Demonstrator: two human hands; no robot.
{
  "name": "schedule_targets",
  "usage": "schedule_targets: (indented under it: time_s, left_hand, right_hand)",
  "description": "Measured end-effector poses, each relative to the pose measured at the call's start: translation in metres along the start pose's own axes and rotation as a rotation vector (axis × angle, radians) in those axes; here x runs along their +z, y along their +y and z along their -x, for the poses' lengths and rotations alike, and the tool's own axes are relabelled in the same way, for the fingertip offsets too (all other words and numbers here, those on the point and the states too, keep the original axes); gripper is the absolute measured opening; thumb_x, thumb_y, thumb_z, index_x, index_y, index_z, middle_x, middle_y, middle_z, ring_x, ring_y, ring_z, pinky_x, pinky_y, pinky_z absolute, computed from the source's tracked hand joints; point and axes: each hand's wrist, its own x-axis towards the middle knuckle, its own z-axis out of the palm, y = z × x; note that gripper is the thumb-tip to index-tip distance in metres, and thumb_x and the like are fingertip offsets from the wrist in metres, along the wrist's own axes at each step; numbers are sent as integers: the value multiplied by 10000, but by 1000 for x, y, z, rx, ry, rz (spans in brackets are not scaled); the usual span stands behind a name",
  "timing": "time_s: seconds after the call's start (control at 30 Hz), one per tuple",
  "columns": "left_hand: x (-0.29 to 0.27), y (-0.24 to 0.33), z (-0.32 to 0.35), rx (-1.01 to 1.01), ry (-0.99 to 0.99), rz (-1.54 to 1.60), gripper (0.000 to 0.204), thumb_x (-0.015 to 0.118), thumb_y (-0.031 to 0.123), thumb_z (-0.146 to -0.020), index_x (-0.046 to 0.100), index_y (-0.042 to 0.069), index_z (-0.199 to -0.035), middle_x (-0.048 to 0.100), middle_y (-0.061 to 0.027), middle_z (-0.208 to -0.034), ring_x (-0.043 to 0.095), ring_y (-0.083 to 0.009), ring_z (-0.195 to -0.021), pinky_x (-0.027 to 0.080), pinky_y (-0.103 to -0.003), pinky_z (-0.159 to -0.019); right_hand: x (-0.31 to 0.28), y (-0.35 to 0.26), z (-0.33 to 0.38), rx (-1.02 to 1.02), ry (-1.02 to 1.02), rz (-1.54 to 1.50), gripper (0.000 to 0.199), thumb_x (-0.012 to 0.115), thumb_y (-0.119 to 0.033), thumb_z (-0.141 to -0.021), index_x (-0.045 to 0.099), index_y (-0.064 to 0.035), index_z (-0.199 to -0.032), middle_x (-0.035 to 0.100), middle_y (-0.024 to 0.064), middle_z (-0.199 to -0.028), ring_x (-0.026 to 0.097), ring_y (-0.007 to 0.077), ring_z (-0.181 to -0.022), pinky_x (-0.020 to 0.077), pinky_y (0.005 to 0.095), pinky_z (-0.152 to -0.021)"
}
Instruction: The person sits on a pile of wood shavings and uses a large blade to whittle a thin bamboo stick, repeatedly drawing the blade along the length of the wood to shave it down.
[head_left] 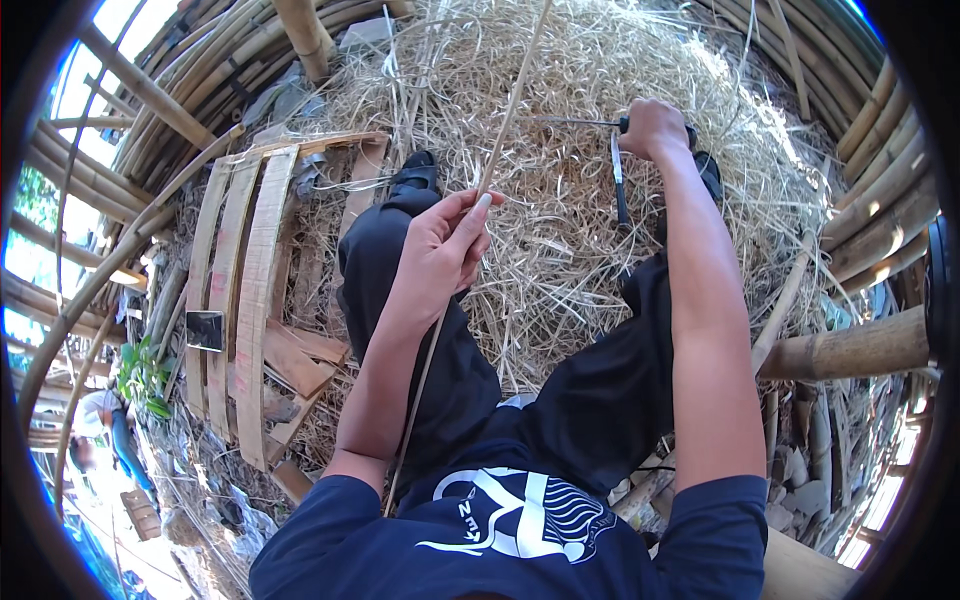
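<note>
My left hand (447, 240), in the middle, pinches a long thin bamboo strip (516, 92) between thumb and fingers. The strip runs from the top edge down past my left forearm to my shirt. Farther off to the right, my right hand (655, 130) is closed around the dark handle of a knife. Its narrow blade (575, 121) points left, apart from the strip. Just below that hand is a second tool with a black handle (621, 203) and a pale metal end; its exact kind is unclear.
Curly bamboo shavings (560, 270) cover the ground between and beyond my legs. At left lies a slatted wooden pallet (225, 290) with a phone-like dark rectangle (205, 330) on it. Bamboo poles (850, 345) flank me. Another person (110, 425) is at the far left.
</note>
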Motion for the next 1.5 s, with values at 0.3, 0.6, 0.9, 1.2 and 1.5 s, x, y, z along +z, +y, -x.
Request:
schedule_targets:
  time_s: [0.3, 0.6, 0.9, 1.2, 1.5]
  left_hand:
    - [-6, 0, 2, 7, -6, 36, 242, 478, 195, -1018, 558, 24, -1169, 437, 52, -645, 293, 18, -413, 233, -157, -372]
    - [-8, 0, 4, 27, 41, 35, 227, 503, 169, -1004, 558, 7, -1153, 453, 48, -688, 305, 15, -406, 241, -163, -364]
    - [-11, 2, 5, 10, 63, 34, 211, 489, 141, -1002, 555, 4, -1149, 500, 30, -704, 298, 15, -395, 235, -165, -358]
    - [-10, 2, 4, 36, 38, 33, 277, 467, 176, -1020, 548, 29, -1240, 465, 44, -669, 290, 13, -411, 218, -166, -370]
    - [-12, 5, 7, 6, 53, 105, 270, 439, 130, -1024, 556, 20, -1241, 561, -6, -784, 295, 23, -399, 202, -159, -356]
  right_hand:
    - [3, 17, -29, 556, -18, -517, 461, 638, -406, -765, 709, -33, -1027, 708, 119, -989, 697, 222, -878, 540, 357, -781]
    - [-32, -16, 17, 257, -10, -1516, 157, 662, -90, -797, 574, 38, -824, 637, 132, -722, 621, 193, -558, 503, 313, -481]
    - [-54, -24, 65, 32, 160, -1584, 204, 666, -170, -855, 558, -6, -803, 539, 49, -579, 502, 130, -388, 441, 292, -393]
    - [-32, 3, 98, -259, 509, -611, 236, 684, -138, -724, 557, -43, -900, 591, 146, -598, 640, 328, -574, 484, 401, -564]
    - [-40, -16, 115, -354, 259, -386, 279, 718, -244, -698, 573, -72, -863, 585, 135, -598, 637, 339, -631, 486, 441, -605]
